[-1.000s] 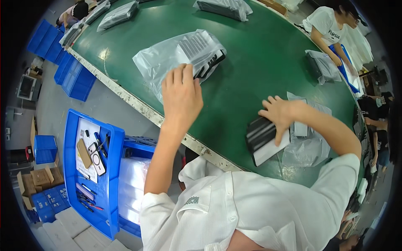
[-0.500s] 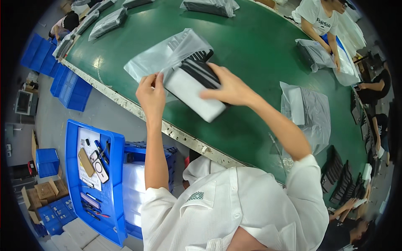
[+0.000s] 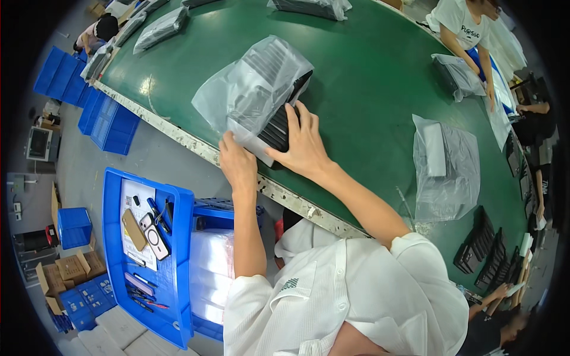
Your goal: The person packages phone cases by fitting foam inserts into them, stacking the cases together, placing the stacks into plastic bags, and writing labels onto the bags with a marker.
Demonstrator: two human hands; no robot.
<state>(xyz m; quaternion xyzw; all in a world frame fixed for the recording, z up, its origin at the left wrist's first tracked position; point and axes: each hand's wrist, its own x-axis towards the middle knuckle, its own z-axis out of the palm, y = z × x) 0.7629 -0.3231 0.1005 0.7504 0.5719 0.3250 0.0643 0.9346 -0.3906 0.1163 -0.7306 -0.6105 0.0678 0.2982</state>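
Note:
A black slatted part (image 3: 275,132) with a white block (image 3: 252,142) along its near side lies mostly inside a translucent plastic bag (image 3: 252,83) on the green table. My left hand (image 3: 238,165) is closed at the bag's mouth, its fingertips pinching the bag's edge by the white block. My right hand (image 3: 306,142) grips the uncovered end of the black part, thumb on the near side and fingers on the far side. The slats under the bag show through blurred.
Another bagged part (image 3: 448,166) lies to the right, with loose black slatted parts (image 3: 475,240) nearer. Bagged parts (image 3: 161,29) line the far side. A blue bin (image 3: 181,255) with phones and pens stands at the table's near left. A co-worker (image 3: 460,29) handles plastic at the far right.
The bag has slid over most of the black part and white block. Both hands have come nearer the table's front edge, and my right hand has shifted to the part's near end.

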